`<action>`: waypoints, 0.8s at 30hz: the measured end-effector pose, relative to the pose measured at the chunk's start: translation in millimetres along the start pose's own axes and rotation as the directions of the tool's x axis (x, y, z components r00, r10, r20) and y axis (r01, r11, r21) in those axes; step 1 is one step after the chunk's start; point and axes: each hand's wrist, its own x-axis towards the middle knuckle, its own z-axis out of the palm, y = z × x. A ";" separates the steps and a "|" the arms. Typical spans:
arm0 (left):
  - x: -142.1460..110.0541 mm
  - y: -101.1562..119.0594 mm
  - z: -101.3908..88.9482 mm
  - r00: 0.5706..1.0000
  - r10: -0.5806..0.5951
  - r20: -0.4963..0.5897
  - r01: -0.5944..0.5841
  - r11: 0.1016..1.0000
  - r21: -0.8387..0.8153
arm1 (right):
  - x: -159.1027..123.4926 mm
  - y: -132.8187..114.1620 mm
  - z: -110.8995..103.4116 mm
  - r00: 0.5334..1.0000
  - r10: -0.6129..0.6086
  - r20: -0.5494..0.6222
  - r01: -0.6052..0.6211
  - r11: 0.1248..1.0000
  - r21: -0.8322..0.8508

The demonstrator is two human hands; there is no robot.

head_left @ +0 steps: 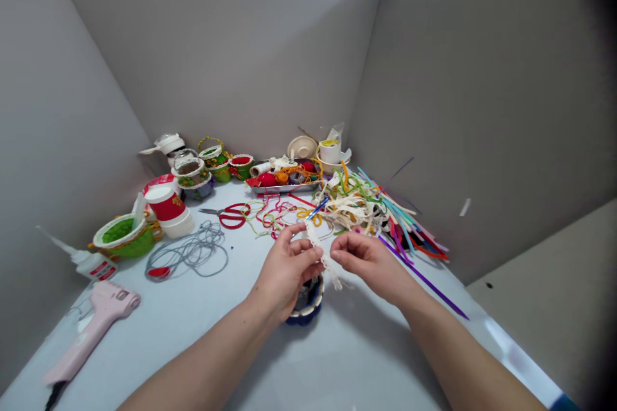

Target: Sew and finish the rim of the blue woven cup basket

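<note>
A frayed cream lace strip (322, 260) is held in the air, pinched between the left hand (284, 270), its fingers curled closed on it, and the right hand (366, 263), its thumb and fingertips gripping from the other side. It hangs just above a round navy-and-white woven basket (308, 305) on a pale grey table (241, 257). Beyond lies a heap of cream raffia strands and multicoloured plastic strips (366, 212), with red-handled steel scissors (226, 215) to its left.
</note>
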 end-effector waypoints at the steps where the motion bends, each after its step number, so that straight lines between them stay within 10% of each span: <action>1: 0.8 0.7 -0.2 0.999 0.026 -0.026 -0.026 1.000 -0.006 | 0.7 0.9 -1.3 1.000 0.011 -0.017 -0.010 1.000 0.008; 24: 4.4 0.6 -0.1 0.935 0.294 -0.198 -0.299 0.954 0.000 | -5.5 -4.4 14.4 0.967 -0.120 -0.225 0.054 0.959 -0.279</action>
